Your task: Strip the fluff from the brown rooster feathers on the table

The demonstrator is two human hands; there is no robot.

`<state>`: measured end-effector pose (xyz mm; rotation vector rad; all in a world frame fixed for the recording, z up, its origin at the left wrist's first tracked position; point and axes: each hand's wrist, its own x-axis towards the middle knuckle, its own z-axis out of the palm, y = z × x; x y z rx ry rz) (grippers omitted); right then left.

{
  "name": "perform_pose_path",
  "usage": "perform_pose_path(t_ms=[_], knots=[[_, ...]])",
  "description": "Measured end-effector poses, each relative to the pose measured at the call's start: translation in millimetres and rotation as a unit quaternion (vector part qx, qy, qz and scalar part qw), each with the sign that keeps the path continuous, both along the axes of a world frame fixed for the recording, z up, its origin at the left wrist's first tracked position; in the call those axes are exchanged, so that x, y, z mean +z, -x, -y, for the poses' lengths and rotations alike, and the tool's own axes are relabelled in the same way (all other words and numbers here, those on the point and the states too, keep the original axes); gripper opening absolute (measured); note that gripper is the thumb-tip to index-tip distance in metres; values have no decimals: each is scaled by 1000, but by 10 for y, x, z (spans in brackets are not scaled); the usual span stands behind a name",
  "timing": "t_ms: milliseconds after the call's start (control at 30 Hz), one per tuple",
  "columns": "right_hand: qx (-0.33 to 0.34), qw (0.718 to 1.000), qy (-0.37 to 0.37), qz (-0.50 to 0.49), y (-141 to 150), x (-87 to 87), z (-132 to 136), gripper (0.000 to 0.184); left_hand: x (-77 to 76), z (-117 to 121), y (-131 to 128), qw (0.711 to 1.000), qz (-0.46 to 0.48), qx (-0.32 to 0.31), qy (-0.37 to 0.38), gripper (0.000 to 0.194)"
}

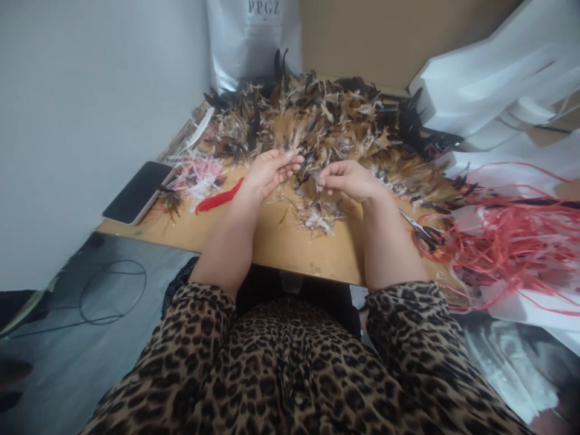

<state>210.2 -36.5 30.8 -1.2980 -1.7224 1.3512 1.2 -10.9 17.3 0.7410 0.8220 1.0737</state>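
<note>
My left hand (pixel 273 172) is closed in a pinch over the table. A fan of golden-brown feathers (pixel 289 128) rises from between its thumb and fingers. My right hand (pixel 348 180) is a short way to the right, with thumb and forefinger pressed together. Whatever sits in that pinch is too small to make out, though pale wisps show by the fingertips. Beneath and between the hands is a small heap of pale fluff (pixel 321 219). Beyond them spreads a large pile of brown and black feathers (pixel 348 115).
On the left lie a phone (pixel 138 192), pink and white strips (pixel 197 172) and a red strand bundle (pixel 220 197). Scissors (pixel 421 226) lie right of my right forearm, near tangled red ribbon (pixel 512 248). A silver bag (pixel 255 45) stands behind the pile. The table's edge (pixel 312 272) is close to me.
</note>
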Motion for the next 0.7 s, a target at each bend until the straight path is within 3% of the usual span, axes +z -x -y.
perform_pose_path(t_ms=[200, 433, 700], knots=[[-68, 983, 63, -158, 78, -67, -33, 32, -3, 5, 3, 1000, -5, -15, -9, 16], [-172, 974, -53, -140, 220, -128, -75, 33, -23, 54, -54, 997, -17, -75, -13, 11], [-181, 968, -139, -109, 380, -135, -26, 33, -58, 89, -137, 993, -16, -116, -11, 10]])
